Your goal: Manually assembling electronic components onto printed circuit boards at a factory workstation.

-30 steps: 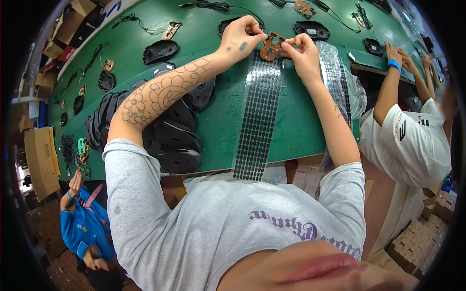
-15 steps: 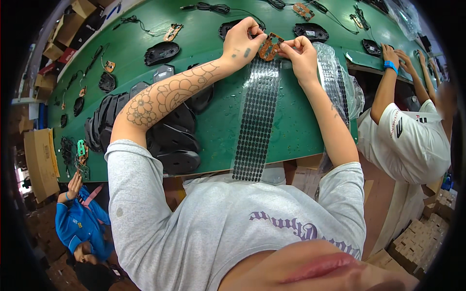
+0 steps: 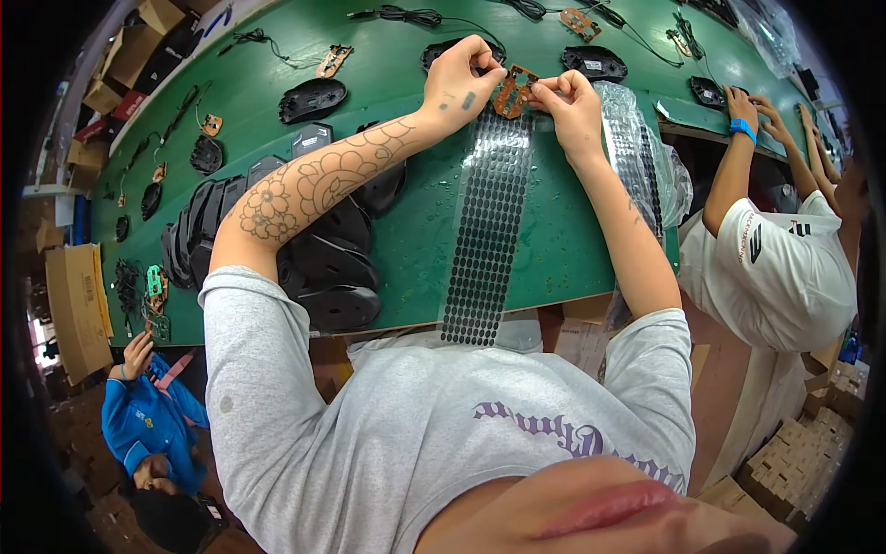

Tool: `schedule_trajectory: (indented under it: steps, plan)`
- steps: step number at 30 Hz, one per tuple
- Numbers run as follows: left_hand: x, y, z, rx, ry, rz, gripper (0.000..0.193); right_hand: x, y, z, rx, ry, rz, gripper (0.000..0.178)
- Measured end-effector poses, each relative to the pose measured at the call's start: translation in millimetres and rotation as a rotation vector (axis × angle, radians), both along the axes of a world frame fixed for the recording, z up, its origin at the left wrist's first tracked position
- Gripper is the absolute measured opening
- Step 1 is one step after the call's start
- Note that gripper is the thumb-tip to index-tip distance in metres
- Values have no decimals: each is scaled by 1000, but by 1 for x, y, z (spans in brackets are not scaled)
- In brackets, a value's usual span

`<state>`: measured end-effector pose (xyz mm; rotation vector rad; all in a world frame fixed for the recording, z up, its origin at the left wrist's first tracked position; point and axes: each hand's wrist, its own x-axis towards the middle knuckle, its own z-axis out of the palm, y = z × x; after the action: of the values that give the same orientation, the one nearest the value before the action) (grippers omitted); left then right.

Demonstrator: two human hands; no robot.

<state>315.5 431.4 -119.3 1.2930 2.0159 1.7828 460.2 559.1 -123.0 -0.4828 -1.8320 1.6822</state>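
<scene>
An orange-brown computer mouse circuit board [image 3: 514, 94] is held up above the far end of a clear strip. My left hand [image 3: 459, 85] has its thumb and fingers pinched at the board's upper left edge; anything small between the fingertips is hidden. Thumb and fingers of my right hand [image 3: 569, 100] grip the board's right edge. Beneath, the clear strip with rows of black oval pads [image 3: 484, 240] runs toward me and over the table's front edge. A black mouse shell [image 3: 593, 63] lies just beyond my right hand, and another shell [image 3: 437, 51] is partly behind my left.
Stacked black mouse covers [image 3: 325, 263] lie under and beside my left forearm. More pad sheets in clear plastic [image 3: 637, 138] are right of my right forearm. Shells, boards and coiled cables [image 3: 406, 16] line the green table's far side. Co-workers work at right [image 3: 775, 249] and lower left [image 3: 152, 415].
The shells, boards and cables along the far side have shifted slightly to the right. My hands and the circuit board have barely moved. The co-worker at lower left has leaned a little.
</scene>
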Motion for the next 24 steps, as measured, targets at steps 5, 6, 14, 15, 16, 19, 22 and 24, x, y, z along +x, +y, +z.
schedule_trajectory:
  steps: [5,6,14,15,16,19,22,24]
  plan:
    - [-1,1,0,-11,13,7,14,0,0,0,-7,11,3,32]
    - [-1,1,0,-13,15,10,14,0,0,0,-10,17,6,32]
    - [-5,2,-2,-56,-37,-31,11,0,2,-2,-8,18,19,33]
    - [-7,3,-4,-67,-75,-47,11,-1,2,-2,-7,15,22,33]
    - [-8,2,-5,-78,-113,-63,11,-1,1,-1,-7,13,26,33]
    - [-8,2,4,-146,-167,-118,15,2,2,0,-13,15,25,31]
    - [-9,0,26,-322,-216,-228,25,5,3,1,-37,28,19,26]
    - [-30,5,22,-409,-157,-303,30,2,-5,9,-68,20,-1,24]
